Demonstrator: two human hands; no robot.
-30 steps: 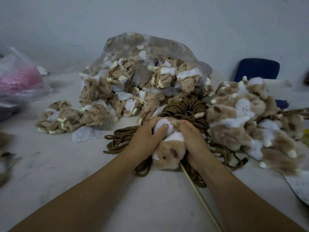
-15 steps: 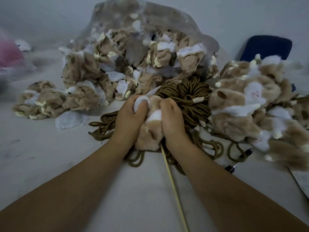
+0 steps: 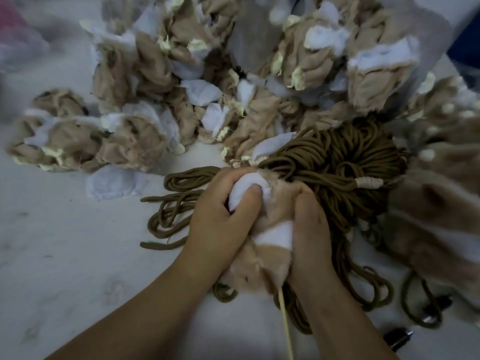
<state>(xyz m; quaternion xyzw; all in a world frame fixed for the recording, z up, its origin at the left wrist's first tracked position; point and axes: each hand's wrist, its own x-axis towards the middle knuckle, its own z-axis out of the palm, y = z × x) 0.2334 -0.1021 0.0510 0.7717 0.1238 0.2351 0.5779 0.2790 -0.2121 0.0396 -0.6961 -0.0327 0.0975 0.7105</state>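
A tan and white plush toy (image 3: 262, 258) is squeezed between both my hands at the centre of the head view. My left hand (image 3: 220, 222) grips its left side, the thumb pressed into the white part at the top. On the other side my right hand (image 3: 309, 229) curls round the toy. A thin wooden stick (image 3: 285, 326) comes out of the toy's lower end toward me. A bundle of brown cord (image 3: 345, 162) lies just behind and under the toy.
A big heap of unstuffed tan and white plush skins (image 3: 197, 81) spills from a clear bag at the back. Stuffed plush toys (image 3: 441, 203) are piled at the right. Loose cord loops (image 3: 168, 211) lie left of my hands. The white table (image 3: 65, 255) extends left.
My head has moved closer and lower, so the heap fills the top of the view. Both hands keep their grip on the toy and have squeezed it tighter.
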